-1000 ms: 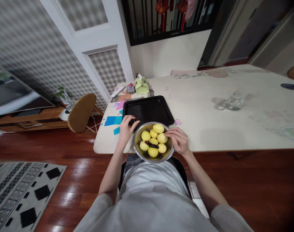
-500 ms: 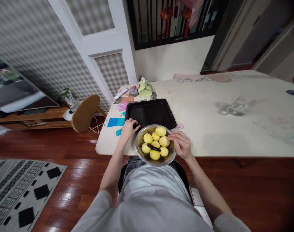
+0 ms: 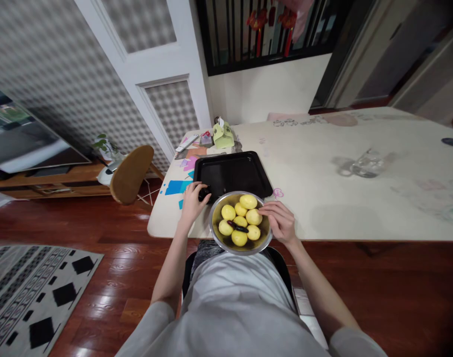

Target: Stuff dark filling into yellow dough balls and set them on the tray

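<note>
Dark item [image 3: 204, 193] apparently being positioned at near-left corner of tray [image 3: 238, 173] by curled left hand [image 3: 192, 201]; lemon bowl [image 3: 261, 238] seemingly steadied by right hand [image 3: 281, 221], fingers together. Both grips unclear. Gentle release probably called for next.

Bowl [image 3: 263, 236] is plain metal as far as I can make out over my remote feed, smooth with a soft shine on the rim. Lemons [image 3: 239, 239] look smooth with a faint waxy gloss, and the long dark piece [image 3: 237, 226] on top of them is properly glossy. Tray [image 3: 231, 173] is smooth and dark with a slight sheen, can't tell if metal or plastic. Tabletop [image 3: 304, 173] seems smooth, the tumbler [image 3: 368, 165] is clear and shiny. Shirt [image 3: 233, 302] is soft matt cloth, floor [image 3: 125, 272] is glossy wood, I'm getting glare off it.
</note>
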Tool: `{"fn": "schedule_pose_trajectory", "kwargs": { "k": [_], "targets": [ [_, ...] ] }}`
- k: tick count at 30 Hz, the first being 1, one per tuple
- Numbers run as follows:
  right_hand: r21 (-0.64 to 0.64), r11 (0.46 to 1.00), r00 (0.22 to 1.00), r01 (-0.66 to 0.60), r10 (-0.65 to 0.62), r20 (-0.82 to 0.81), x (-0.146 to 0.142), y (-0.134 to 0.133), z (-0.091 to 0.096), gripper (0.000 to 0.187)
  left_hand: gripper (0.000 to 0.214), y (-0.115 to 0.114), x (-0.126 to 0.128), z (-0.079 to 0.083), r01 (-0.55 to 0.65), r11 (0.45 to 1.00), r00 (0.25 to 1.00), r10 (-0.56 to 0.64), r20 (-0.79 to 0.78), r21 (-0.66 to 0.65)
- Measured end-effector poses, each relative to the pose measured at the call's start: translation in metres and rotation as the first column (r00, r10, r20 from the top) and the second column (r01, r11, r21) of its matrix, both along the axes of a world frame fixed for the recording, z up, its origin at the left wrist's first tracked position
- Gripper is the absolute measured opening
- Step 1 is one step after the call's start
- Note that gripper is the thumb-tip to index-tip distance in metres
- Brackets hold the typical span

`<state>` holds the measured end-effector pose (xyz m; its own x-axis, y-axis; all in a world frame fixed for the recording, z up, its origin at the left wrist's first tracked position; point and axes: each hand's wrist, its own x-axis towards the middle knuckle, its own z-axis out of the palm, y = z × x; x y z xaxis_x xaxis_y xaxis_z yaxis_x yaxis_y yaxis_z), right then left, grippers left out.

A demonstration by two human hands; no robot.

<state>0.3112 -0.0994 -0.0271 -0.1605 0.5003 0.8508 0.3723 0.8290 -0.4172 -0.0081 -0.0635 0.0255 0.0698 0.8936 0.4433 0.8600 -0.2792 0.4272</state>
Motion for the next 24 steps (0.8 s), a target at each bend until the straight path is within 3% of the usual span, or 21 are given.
{"fn": "schedule_pose_trajectory", "kwargs": {
  "k": [2,5,9,14,19,21,24],
  "targets": [
    [0.001,1.000,1.000,-0.004,0.004,0.000,0.000,0.000,0.000,0.032,0.020,-0.017,0.006,0.012,0.170,0.985,0.983,-0.171,0.065,0.018],
    [-0.017,1.000,1.000,-0.009,0.009,-0.003,0.001,0.000,-0.001,0.032,0.024,-0.046,0.020,0.029,0.441,0.896,0.897,-0.438,0.066,-0.054],
    [-0.038,0.999,1.000,-0.001,0.001,0.005,0.002,0.001,-0.002,0.032,0.033,-0.068,0.040,0.033,0.577,0.793,0.804,-0.593,-0.034,-0.197],
    [-0.023,1.000,1.000,0.000,0.000,0.018,0.002,0.000,-0.001,0.032,0.022,-0.072,0.058,0.021,0.582,0.781,0.784,-0.613,-0.099,-0.226],
    [-0.023,1.000,1.000,-0.007,0.007,0.016,0.002,-0.001,0.000,0.033,0.025,-0.069,0.063,0.015,0.646,0.750,0.760,-0.650,0.021,-0.143],
    [-0.032,0.999,1.000,-0.008,0.009,0.013,0.002,0.000,0.000,0.033,0.025,-0.064,0.056,0.015,0.593,0.805,0.804,-0.590,0.071,-0.026],
    [-0.030,0.999,1.000,-0.016,0.016,0.005,0.002,0.000,-0.001,0.033,0.022,-0.045,0.037,0.017,0.310,0.936,0.932,-0.334,0.143,0.167]
  ]
}}
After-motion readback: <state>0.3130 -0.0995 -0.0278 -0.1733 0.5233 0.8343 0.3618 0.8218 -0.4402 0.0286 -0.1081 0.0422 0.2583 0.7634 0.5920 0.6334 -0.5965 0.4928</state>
